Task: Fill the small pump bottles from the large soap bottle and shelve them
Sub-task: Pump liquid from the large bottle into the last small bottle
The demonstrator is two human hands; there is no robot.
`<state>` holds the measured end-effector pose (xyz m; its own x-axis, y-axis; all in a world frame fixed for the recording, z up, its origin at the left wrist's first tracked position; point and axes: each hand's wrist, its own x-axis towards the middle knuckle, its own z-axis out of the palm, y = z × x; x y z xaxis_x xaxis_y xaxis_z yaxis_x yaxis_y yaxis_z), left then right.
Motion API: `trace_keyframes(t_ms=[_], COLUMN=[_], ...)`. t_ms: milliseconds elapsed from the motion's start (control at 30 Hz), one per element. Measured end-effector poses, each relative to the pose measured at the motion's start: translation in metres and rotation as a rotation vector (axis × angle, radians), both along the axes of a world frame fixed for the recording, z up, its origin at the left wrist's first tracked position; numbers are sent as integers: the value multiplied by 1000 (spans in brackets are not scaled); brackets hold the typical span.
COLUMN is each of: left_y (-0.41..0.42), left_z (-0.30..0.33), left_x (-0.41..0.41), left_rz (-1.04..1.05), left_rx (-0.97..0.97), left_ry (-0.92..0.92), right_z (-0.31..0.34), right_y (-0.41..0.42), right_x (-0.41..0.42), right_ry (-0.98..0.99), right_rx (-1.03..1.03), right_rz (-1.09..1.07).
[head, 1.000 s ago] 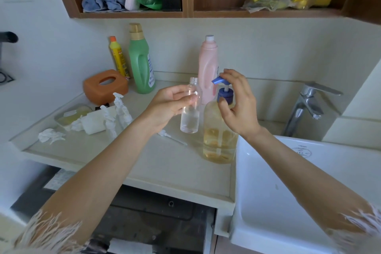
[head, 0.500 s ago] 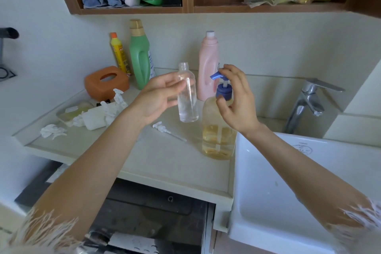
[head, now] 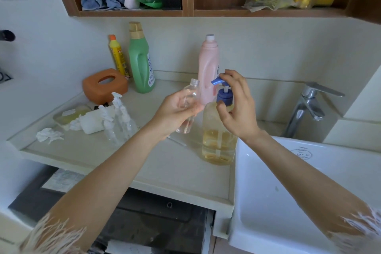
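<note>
Large clear soap bottle (head: 219,140), amber liquid, blue pump, upright on counter, uncapped small bottle (head: 188,105) tilted just left, 2 pump bottles (head: 118,121) further left

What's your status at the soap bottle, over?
Left hand holds the small clear bottle, uncapped, mouth beside the nozzle. Right hand on the large soap bottle pump. Nothing blocking.
</note>
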<state>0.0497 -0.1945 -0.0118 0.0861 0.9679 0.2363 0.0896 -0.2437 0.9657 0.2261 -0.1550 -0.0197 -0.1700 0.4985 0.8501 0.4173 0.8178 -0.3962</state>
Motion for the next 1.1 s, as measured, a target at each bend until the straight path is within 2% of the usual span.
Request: trace_keyframes(t_ms=[133,333,733,1100], left_y=[2,-3,-8,-6], left_z=[-3,4,3,2], left_x=[2,10,12,2], left_rz=[33,-125,-59,-9], left_rx=[-7,-45,-85,-76], left_ry=[32,196,248,177], right_z=[-1,0,0,-1], right_y=[-1,-1,0,1], right_x=[1,0,0,-1], right_ry=[-6,12,28,42], right_rx=[-1,-16,-6,-12], right_rz=[-5,-20,-12,-13])
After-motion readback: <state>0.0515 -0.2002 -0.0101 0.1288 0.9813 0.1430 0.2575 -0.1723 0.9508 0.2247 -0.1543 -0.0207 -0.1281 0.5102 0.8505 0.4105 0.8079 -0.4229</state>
